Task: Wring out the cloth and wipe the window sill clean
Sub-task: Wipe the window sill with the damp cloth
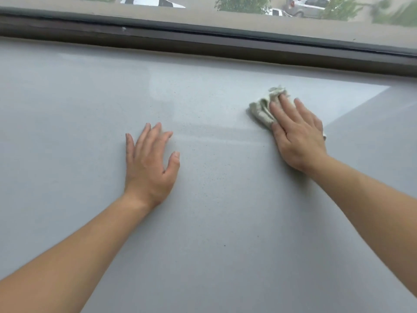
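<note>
A wide pale grey window sill (214,211) fills the view, speckled with fine dark dust in its middle. A bunched pale green cloth (261,110) lies on the sill at the right. My right hand (295,136) presses flat on the cloth with straight fingers, covering most of it. My left hand (150,163) rests palm down on the bare sill to the left, fingers spread, holding nothing. A faint damp streak runs across the sill between the two hands.
A dark window frame (203,44) runs along the sill's far edge, with glass above showing parked cars and trees outside. A lighter patch of daylight falls on the sill's far right part.
</note>
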`<state>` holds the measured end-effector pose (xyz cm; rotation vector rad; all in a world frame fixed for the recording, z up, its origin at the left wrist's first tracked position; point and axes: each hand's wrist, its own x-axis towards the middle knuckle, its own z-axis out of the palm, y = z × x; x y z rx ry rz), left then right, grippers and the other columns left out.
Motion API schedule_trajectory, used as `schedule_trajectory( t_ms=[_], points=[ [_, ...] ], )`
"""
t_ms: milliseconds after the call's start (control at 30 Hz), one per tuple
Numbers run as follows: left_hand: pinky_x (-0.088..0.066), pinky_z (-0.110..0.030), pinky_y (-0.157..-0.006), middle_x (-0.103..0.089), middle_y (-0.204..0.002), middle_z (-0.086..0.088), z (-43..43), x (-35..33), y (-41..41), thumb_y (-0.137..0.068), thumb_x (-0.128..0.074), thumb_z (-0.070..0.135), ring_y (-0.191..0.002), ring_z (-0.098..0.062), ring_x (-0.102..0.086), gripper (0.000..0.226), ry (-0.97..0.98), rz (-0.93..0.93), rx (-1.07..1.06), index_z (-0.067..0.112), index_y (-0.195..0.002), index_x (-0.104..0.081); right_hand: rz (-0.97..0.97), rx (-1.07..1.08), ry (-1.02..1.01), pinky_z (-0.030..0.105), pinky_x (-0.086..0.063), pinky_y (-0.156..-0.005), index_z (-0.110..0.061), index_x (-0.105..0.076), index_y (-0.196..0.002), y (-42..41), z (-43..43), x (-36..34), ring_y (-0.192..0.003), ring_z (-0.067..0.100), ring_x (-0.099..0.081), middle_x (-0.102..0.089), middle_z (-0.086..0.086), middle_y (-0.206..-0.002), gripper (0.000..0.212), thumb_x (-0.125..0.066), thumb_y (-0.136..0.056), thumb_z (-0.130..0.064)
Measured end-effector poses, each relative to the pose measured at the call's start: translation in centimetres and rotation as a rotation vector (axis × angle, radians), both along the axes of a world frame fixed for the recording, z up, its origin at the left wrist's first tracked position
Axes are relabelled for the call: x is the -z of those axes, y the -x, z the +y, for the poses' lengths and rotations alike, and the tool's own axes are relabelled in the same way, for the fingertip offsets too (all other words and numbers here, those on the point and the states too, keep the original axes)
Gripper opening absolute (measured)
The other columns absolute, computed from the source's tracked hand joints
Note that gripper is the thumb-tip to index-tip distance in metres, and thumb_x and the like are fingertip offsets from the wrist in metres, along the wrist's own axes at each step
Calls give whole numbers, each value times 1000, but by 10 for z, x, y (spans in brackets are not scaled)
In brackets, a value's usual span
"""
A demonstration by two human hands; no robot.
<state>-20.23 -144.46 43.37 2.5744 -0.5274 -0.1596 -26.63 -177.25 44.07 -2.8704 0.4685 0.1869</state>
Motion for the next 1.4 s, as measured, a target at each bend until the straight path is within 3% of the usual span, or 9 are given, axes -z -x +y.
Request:
schedule_trajectory(
  t_ms=[100, 333, 533, 667, 767, 967, 1100, 1200, 1400],
  points=[
    [0, -55, -122, -33, -159, -13, -13, -5, 61, -95, -34, 43, -151, -27, -19, 56, -31, -26, 51, 13, -140, -50, -28, 201, -15, 44, -4, -121, -40, -15, -157, 2, 35, 3, -154, 22, 0, -4, -9, -167, 53, -21, -104, -44],
    [3, -50, -122, -12, -166, -7, -5, 5, 142, -98, -31, 43, -154, -21, -2, 61, -183, -7, 66, 18, -153, -34, 9, -295, 1, 38, -2, -122, -45, -15, -156, 68, 49, -1, -154, 17, 1, -5, -17, -166, 52, -20, -104, -48],
    [-1, -53, -122, -5, -167, -8, -7, 4, 141, -100, -19, 49, -154, -23, 2, 64, -313, -26, 82, 19, -157, -23, -27, 147, 2, 46, -9, -120, -38, -17, -156, 35, 41, 3, -153, 25, -2, -7, -7, -167, 54, -21, -102, -43],
    [-3, -54, -122, -8, -167, -10, -7, 5, 138, -99, -21, 49, -154, -24, 0, 65, -330, -32, 84, 18, -156, -25, -37, -237, 8, 46, -12, -121, -37, -22, -157, 122, 109, 3, -154, 25, -6, -12, -7, -167, 56, -26, -101, -46],
    [-3, -54, -122, -6, -167, -9, -8, 4, 136, -99, -17, 51, -154, -22, 2, 66, -339, -18, 81, 19, -157, -24, -20, -391, 28, 44, -16, -120, -39, -27, -155, 133, 76, 4, -153, 23, -13, -16, -9, -165, 55, -29, -101, -48],
    [0, -53, -123, 2, -167, -6, -8, 3, 129, -99, -7, 55, -153, -18, 11, 68, -329, 1, 75, 23, -158, -15, -30, 165, 13, 47, -10, -120, -37, -18, -157, 102, 81, 3, -153, 26, -4, -7, -7, -167, 56, -20, -101, -43],
    [2, -51, -122, -6, -167, -7, -7, 2, 124, -99, -12, 51, -154, -19, 4, 66, -215, 0, 63, 21, -156, -27, -36, -166, 30, 47, -14, -119, -36, -23, -156, 179, 146, 1, -153, 28, -10, -15, -4, -167, 58, -32, -100, -41],
    [3, -50, -122, -9, -167, -7, -7, 2, 121, -98, -12, 51, -154, -18, 3, 67, -179, -4, 51, 20, -154, -31, -5, -307, 33, 42, -12, -120, -40, -27, -155, 180, 118, 2, -153, 23, -13, -18, -9, -165, 53, -28, -102, -45],
    [10, -47, -122, -7, -167, -7, -5, 6, 117, -94, -10, 54, -153, -18, 5, 73, -172, -16, 49, 19, -157, -20, -32, 209, 12, 46, -6, -121, -38, -17, -157, 131, 98, 6, -153, 25, -2, -6, -6, -168, 54, -21, -103, -43]
  ],
)
